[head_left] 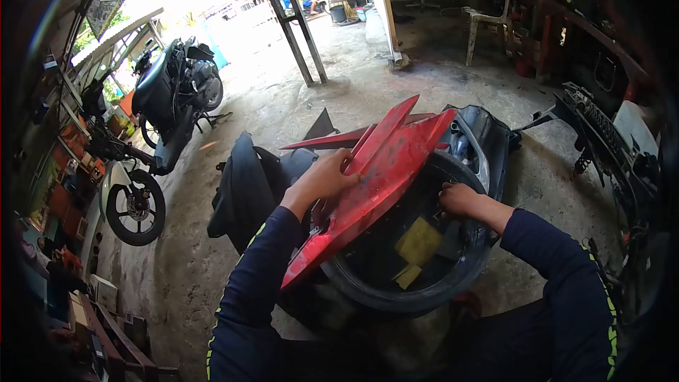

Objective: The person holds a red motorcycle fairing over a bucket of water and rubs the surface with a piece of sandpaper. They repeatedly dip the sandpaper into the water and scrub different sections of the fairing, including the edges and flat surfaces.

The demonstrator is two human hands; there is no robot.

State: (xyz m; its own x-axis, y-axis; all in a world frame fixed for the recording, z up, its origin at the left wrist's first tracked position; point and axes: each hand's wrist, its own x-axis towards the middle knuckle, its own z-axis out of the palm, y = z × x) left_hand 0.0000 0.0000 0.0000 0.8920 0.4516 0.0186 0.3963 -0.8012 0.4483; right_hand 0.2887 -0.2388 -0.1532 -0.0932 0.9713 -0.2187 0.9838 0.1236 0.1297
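Observation:
A long red fairing panel point(382, 194) slants across the front of me, scuffed and dusty. My left hand point(327, 180) grips its left edge. Under the panel's right side sits a round black basin point(410, 304) with dark contents, where a yellow sponge-like piece point(419, 240) and a smaller yellow scrap point(407, 276) show. My right hand point(460, 200) is over the basin's right inner side, its fingers curled; whatever they hold is too small to make out.
Black plastic panels point(244, 191) lie left of the basin, and dark parts point(488, 134) lie behind it. A motorcycle point(173, 92) stands at the left. A stripped frame point(594, 134) is at the right, a white chair point(488, 21) farther back. Metal posts point(291, 21) rise ahead.

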